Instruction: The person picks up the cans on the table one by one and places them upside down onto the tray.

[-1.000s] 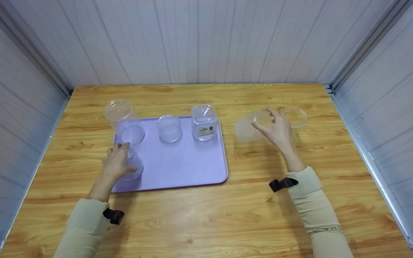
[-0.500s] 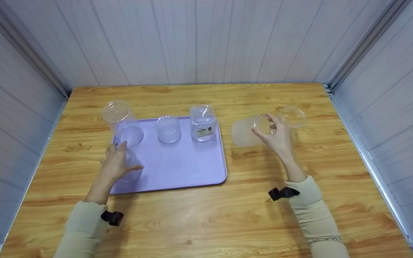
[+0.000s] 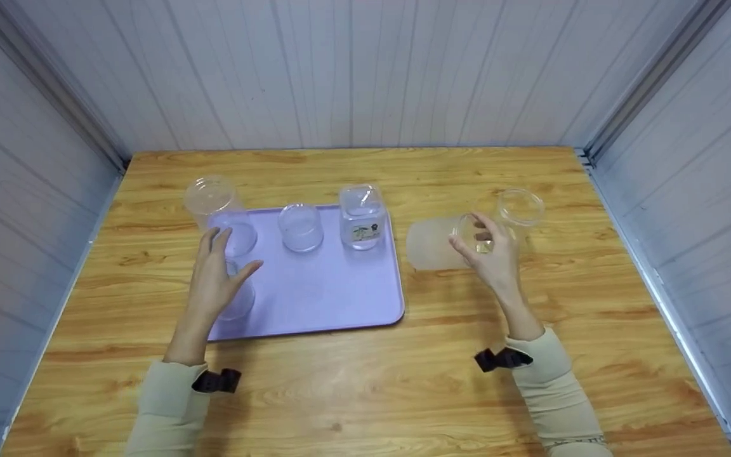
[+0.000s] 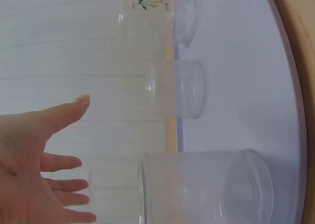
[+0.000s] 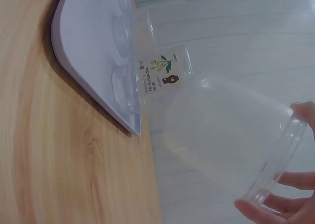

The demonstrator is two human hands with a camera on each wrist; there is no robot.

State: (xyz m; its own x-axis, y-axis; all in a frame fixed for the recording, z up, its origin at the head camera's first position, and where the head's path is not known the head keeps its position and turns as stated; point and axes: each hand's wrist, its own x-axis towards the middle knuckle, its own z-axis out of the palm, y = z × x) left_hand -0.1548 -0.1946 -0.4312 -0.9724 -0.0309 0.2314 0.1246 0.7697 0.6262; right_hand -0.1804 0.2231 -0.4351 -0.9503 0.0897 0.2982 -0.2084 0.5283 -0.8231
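My left hand (image 3: 213,279) hovers over the tray's left side, fingers spread and thumb apart, holding nothing. Just below it stands a clear round jar (image 3: 242,304), partly hidden by the hand. A taller clear jar (image 3: 213,203) stands at the tray's back left corner. With fingers and thumb, my right hand (image 3: 495,260) grips a frosted jar (image 3: 435,244) by its clear rim end. That jar is tilted on its side in the air, its base toward the tray, as the right wrist view shows (image 5: 226,135). Behind the right hand stands another clear jar (image 3: 521,206).
On the lilac tray (image 3: 315,298) a short clear jar (image 3: 301,228) stands at the back middle. Beside it, at the back right, is a square clear jar (image 3: 362,216) with a printed label. Wood-grain table (image 3: 340,393) surrounds the tray, with pale panel walls (image 3: 353,76) beyond.
My left hand has lifted off the front left jar and its fingers have spread. The right hand has brought the frosted jar nearer to me and turned it further onto its side.
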